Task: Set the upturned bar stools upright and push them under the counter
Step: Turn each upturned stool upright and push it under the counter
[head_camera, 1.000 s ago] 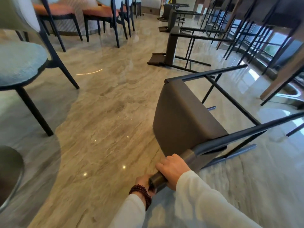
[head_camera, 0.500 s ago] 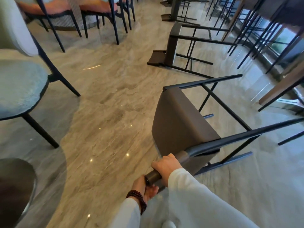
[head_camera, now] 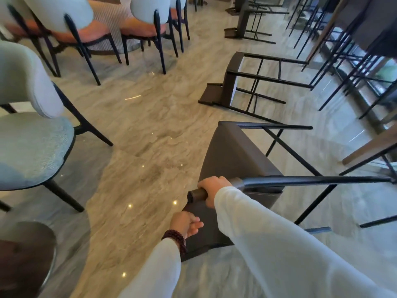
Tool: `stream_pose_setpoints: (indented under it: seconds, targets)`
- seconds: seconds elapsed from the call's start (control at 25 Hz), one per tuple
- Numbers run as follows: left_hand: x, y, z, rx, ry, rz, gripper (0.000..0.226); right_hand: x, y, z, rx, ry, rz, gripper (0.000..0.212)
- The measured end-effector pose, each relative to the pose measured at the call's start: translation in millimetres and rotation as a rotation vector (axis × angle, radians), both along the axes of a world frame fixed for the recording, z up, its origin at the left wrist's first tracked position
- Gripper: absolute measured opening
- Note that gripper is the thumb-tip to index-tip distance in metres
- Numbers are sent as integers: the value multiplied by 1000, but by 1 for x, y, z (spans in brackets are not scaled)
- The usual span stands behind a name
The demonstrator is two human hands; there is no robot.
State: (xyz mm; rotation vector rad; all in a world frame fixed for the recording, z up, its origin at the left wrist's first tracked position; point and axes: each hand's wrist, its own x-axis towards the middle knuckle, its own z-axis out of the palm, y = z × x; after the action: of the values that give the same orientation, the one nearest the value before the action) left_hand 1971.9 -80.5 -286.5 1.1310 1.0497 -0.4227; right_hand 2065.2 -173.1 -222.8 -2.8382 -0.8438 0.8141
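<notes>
**Fingers (head_camera: 206,183) tighten on toppled bar stool (head_camera: 232,155) as the lift begins**

The right hand (head_camera: 211,189) is wrapped over the padded top rail (head_camera: 196,194) of the backrest, fingers curled fully round it. The left hand (head_camera: 185,224), a dark bead bracelet (head_camera: 174,238) at its wrist, grips the backrest's side edge lower down. A second ago that hand sat just under the end of the rail. It has since dropped to the panel, and more of the backrest now shows beneath both hands. This suggests the back is being hauled up and the raising is under way.

The job is not done. The bar stool remains tipped on its side on the floor (head_camera: 139,168), its legs (head_camera: 300,160) pointing sideways towards the counter (head_camera: 365,149) on the right and well short of it.

The seat and back are flat, squarish slabs in matte brown, leather-like covering, and the legs are thin black metal bars with cross-braces. The floor is glossy veined stone that throws back ceiling lights and looks slippery for metal feet.

Beyond lies a second stool (head_camera: 231,82), also on its side, and a third (head_camera: 242,20) farther off. Upright stools (head_camera: 343,61) stand along the counter. To the left are dining chairs (head_camera: 32,147) with pale, nubbly cushions and tapered dark legs.
</notes>
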Motion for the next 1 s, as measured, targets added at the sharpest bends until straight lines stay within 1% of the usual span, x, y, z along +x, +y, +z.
stream_pose_setpoints:
  seconds: [0.08,0.12,0.16,0.24,0.32,0.36,0.4,0.48,0.6,0.68,0.8,0.92,1.0]
  targets:
    - [21,3,10,358,-55,-323,1,33,-8,25,40,-3,-91,25]
    - [26,7,14,545,-72,-465,10,49,-12,39,49,-10,-130,27]
    - [31,13,17,687,-66,-571,20,65,-16,51,56,-18,-166,27]
    - [40,20,26,858,-42,-632,43,100,-27,78,99,-32,-246,25]
    - [56,24,35,925,-64,-686,67,131,-40,102,150,-58,-327,25]
    - [67,25,38,924,-83,-723,76,143,-47,111,167,-76,-359,25]
    - [81,24,41,907,-97,-746,82,154,-54,120,180,-96,-386,25]
    - [109,22,44,857,-111,-814,87,170,-66,130,193,-117,-442,25]
    - [159,13,46,896,-152,-958,85,198,-88,145,189,-148,-544,24]
    - [183,4,50,960,-162,-968,80,213,-100,157,186,-165,-590,22]
    - [225,-13,61,1051,-168,-988,63,237,-129,181,181,-191,-674,23]
    - [275,-30,83,1060,-163,-1066,55,253,-172,206,172,-206,-775,29]
    - [302,-46,102,1103,-208,-1123,49,255,-205,220,192,-221,-848,38]
